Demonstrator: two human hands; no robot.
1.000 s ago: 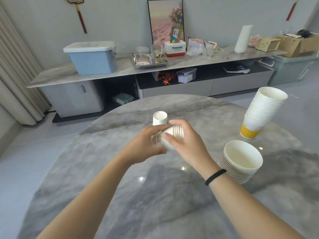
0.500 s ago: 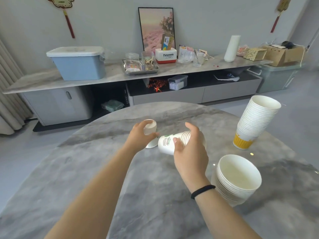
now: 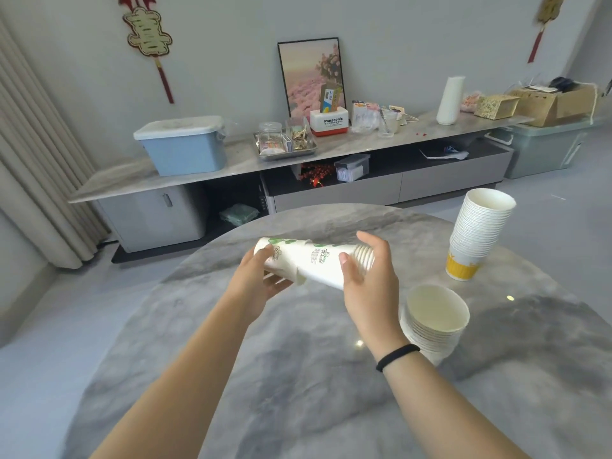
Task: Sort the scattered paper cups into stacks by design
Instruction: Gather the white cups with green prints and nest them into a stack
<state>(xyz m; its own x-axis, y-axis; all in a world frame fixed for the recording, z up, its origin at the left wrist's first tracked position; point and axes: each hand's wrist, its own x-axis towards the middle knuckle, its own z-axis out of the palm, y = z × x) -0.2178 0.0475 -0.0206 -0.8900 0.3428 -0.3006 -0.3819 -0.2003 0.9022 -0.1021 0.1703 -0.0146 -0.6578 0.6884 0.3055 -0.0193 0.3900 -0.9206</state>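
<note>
While your right hand (image 3: 366,279) wraps around the rim end of a stack of leaf-print cups (image 3: 326,261), thumb on the near side and fingers curled over the top, the stack lies almost horizontal above the round marble table (image 3: 298,376), its closed base pointing away toward your other hand. Your left hand (image 3: 261,279) cradles a single leaf-print cup (image 3: 280,260) of the same design from below, thumb pressed on its side near the base, fingers spread under it. That cup sits over the base end of the stack, its mouth facing your right hand (how far it has slid on is hard to judge, though part of its rim hangs loose below the stack).

Just beyond your right wrist, on the outer side, a low stack of plain white cups (image 3: 433,323) stands upright on the table, mouth up. Farther out past your right fingertips, near the table's edge, a tall stack of yellow-based cups (image 3: 478,233) stands with a slight lean. A black hair band (image 3: 397,357) circles your right wrist. Neither standing stack touches either hand.
</note>
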